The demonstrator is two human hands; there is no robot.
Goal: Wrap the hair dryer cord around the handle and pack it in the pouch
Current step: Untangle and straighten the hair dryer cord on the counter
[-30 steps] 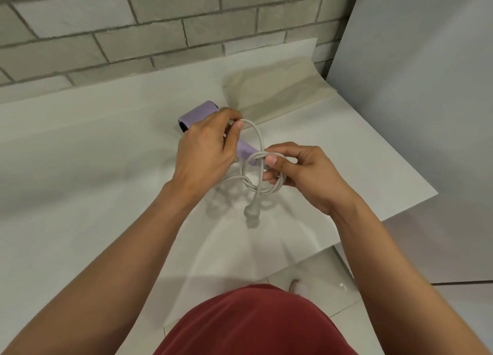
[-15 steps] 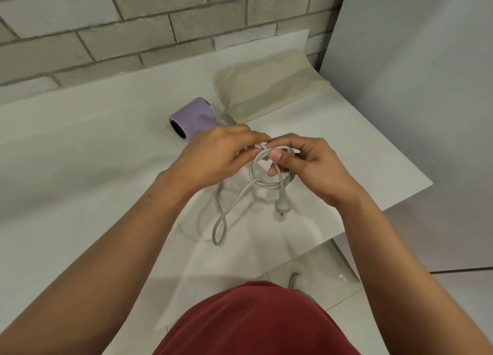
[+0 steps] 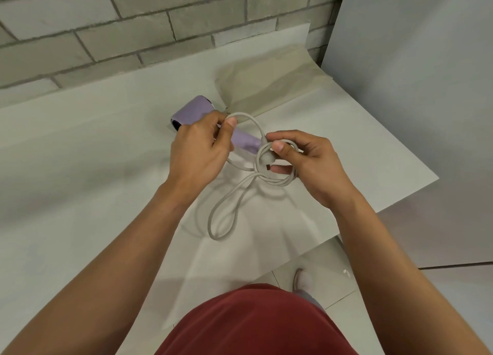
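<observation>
Just behind the hair dryer (image 3: 192, 110), touching its far side, one beige pouch (image 3: 266, 82) lies flat on the white surface (image 3: 80, 154). The dryer is outside the pouch, and I cannot tell where the pouch's mouth is. The single lilac dryer lies on its side with its handle (image 3: 245, 141) pointing right. The left hand (image 3: 198, 152) is over the handle and pinches an arc of the one grey cord (image 3: 221, 221) between thumb and finger. At the handle's end, the right hand (image 3: 306, 160) grips a few small coils with the one plug (image 3: 266, 160) among them. One long loop trails from there toward the person. Left of the dryer the surface runs wide and bare. To the right its edge cuts diagonally to a corner near a grey panel (image 3: 413, 88). A brick wall (image 3: 133, 21) stands behind the dryer.
</observation>
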